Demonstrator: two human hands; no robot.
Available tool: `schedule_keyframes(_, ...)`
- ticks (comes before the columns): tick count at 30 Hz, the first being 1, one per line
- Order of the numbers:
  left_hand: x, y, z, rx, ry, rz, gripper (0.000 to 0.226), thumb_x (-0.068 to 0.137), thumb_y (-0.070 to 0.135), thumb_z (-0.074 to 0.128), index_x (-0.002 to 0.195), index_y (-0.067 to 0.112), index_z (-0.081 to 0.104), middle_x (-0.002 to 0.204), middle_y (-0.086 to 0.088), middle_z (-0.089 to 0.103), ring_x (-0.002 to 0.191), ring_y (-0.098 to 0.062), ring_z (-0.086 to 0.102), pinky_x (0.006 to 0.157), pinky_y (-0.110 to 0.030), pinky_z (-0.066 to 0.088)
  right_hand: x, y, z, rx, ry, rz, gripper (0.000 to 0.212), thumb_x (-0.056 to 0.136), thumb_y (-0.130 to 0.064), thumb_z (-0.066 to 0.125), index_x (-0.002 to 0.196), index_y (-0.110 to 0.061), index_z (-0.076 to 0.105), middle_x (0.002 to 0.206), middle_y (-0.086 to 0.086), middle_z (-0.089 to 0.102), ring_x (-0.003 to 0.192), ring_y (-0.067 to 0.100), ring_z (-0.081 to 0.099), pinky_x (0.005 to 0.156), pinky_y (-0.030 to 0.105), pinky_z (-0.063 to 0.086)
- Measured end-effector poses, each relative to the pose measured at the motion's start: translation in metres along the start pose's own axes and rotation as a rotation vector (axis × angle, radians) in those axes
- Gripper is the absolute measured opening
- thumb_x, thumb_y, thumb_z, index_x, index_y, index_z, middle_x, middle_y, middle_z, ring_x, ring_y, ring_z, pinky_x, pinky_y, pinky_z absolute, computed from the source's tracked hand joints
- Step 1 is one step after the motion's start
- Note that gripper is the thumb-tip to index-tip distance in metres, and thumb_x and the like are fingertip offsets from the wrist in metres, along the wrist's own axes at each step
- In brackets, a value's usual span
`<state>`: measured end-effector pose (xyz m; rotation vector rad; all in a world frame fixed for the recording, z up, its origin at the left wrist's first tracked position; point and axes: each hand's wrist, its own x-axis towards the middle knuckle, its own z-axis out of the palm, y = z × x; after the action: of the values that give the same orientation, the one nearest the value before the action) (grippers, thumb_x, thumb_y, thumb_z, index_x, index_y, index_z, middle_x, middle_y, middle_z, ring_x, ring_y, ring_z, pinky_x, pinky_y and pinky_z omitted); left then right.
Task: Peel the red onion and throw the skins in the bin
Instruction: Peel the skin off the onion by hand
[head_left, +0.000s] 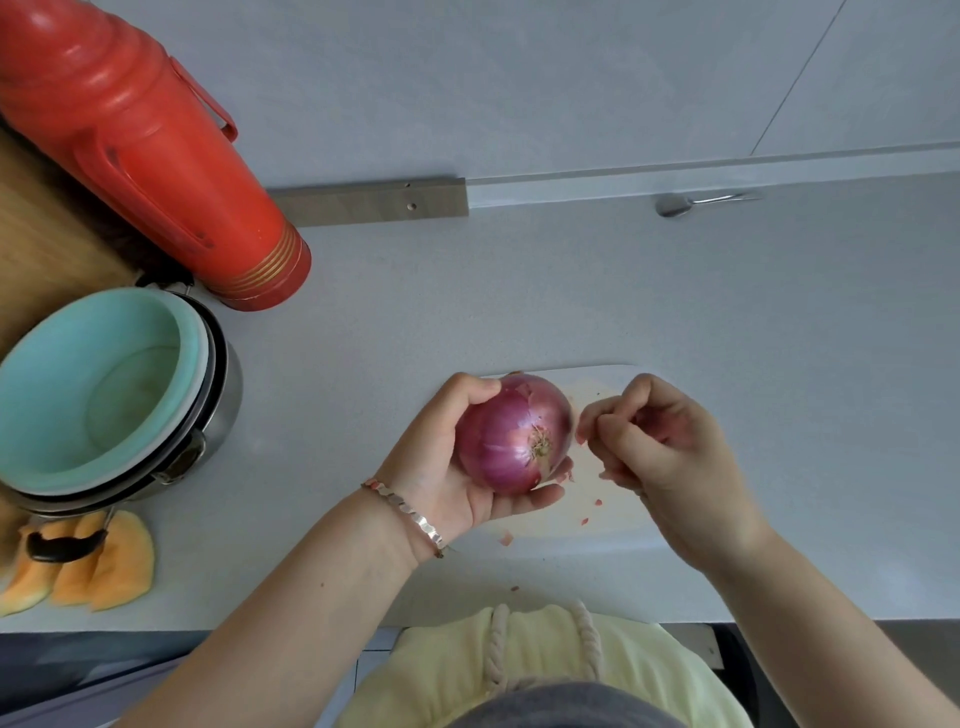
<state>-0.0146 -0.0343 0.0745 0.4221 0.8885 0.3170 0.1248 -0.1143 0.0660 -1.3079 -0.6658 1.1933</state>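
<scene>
L hand (441, 467): fingers curled round red onion (511, 434).
R hand (665, 447): just right of onion, fingers curled; can't tell if pinching anything.
Skin bits (506, 539): near L fingers, on white board (613, 379).

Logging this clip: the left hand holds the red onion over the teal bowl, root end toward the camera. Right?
No. The head view shows the left hand holding the red onion over the white cutting board; the teal bowl sits off to the left. The root end does face the camera.
</scene>
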Motion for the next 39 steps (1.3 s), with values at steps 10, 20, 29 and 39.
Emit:
schedule_keyframes(10, 0.001, -0.004, 0.009, 0.048, 0.074, 0.111, 0.024, 0.086, 0.025, 0.049, 0.104, 0.012, 0.059, 0.083, -0.011, 0.064, 0.062, -0.020, 0.063, 0.064, -0.043, 0.059, -0.014, -0.006, 0.025, -0.338, 0.101, -0.142, 0.025, 0.083, 0.002, 0.056, 0.072, -0.018, 0.067, 0.045, -0.020, 0.055, 0.045, 0.001, 0.051, 0.049, 0.011, 0.047)
schedule_keyframes(20, 0.001, -0.009, 0.014, -0.008, 0.293, 0.204, 0.043, 0.083, 0.023, 0.060, 0.121, 0.007, 0.050, 0.116, -0.022, 0.060, 0.081, -0.028, 0.066, 0.054, -0.036, 0.057, -0.014, -0.005, 0.034, -0.366, 0.190, -0.103, 0.014, 0.075, -0.014, 0.072, 0.068, -0.026, 0.071, 0.045, -0.016, 0.058, 0.045, 0.003, 0.051, 0.047, 0.013, 0.045)
schedule_keyframes(29, -0.001, -0.011, 0.015, 0.040, 0.311, 0.245, 0.030, 0.087, 0.020, 0.056, 0.115, 0.012, 0.050, 0.122, -0.021, 0.056, 0.083, -0.027, 0.065, 0.059, -0.040, 0.060, -0.014, -0.009, 0.032, -0.339, 0.177, -0.054, 0.019, 0.077, -0.011, 0.069, 0.061, -0.021, 0.071, 0.042, -0.009, 0.058, 0.044, 0.005, 0.050, 0.045, 0.015, 0.049)
schedule_keyframes(39, -0.004, -0.010, 0.011, -0.006, 0.213, 0.112, 0.038, 0.087, 0.027, 0.051, 0.115, 0.003, 0.057, 0.114, -0.023, 0.063, 0.098, -0.034, 0.065, 0.062, -0.043, 0.060, -0.010, -0.001, 0.030, -0.323, 0.111, -0.070, 0.018, 0.078, -0.005, 0.065, 0.062, -0.012, 0.066, 0.042, -0.014, 0.051, 0.041, 0.002, 0.044, 0.043, 0.011, 0.040)
